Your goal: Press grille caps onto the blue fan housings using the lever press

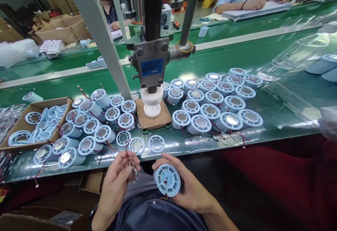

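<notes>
Close to the bench's front edge, my left hand (pixel 116 180) pinches a small round metallic part (pixel 133 174) with thin red and black wires rising from it. Its exact kind is partly hidden by the fingers. My right hand (pixel 193 190) is wrapped around a light blue plastic housing (pixel 168 180), its spoked round end facing up and thin wires coming out near the centre. Just beyond my hands lie light blue spoked rings with metal discs (pixel 156 143). Ahead stands a press (pixel 152 60), its white round head (pixel 152 96) above a brown pad (pixel 163 117).
Groups of blue housings with wires stand left (pixel 88 145) and right (pixel 210 111) of the press. A cardboard box (pixel 60 127) of blue rings sits at far left. A slanted grey post (pixel 105 41) rises beside the press. Two people sit across the green bench (pixel 237 52).
</notes>
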Available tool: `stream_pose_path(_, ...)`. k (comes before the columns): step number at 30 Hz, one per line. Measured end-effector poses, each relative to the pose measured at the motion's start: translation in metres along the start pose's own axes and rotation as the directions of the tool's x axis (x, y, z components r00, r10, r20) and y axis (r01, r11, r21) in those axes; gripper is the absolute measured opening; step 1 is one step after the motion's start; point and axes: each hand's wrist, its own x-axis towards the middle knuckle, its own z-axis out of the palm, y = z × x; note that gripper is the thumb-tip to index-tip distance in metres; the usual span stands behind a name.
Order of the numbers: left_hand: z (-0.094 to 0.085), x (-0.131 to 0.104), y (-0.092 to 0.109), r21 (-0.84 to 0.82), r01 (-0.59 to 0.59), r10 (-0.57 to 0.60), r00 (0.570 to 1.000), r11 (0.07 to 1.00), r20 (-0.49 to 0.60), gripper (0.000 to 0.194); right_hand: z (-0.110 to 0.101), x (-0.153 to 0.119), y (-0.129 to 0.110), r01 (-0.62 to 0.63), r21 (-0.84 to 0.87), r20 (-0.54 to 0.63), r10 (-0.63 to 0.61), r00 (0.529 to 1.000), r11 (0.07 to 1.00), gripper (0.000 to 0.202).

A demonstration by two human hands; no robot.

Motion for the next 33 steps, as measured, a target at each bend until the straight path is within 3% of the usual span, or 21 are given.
stream_pose_path(12, -0.003, 0.001, -0.007, -0.006, 0.059, -0.059, 0.998, 0.998, -0.017, 0.034, 0.000, 0.002, -0.001, 0.051, -0.093, 0.013, -0.050, 0.999, 0.994, 0.086)
stream_pose_path(24, -0.004, 0.000, -0.009, -0.003, 0.059, -0.059, 0.998, 0.998, -0.008, 0.034, 0.001, 0.006, -0.004, 0.113, -0.061, 0.044, -0.110, 0.993, 0.992, 0.091)
stream_pose_path(33, -0.001, -0.001, -0.011, 0.000, 0.057, -0.057, 0.998, 0.998, 0.009, 0.033, 0.001, 0.002, 0.001, -0.001, 0.029, 0.022, 0.001, 1.000, 1.000, 0.088)
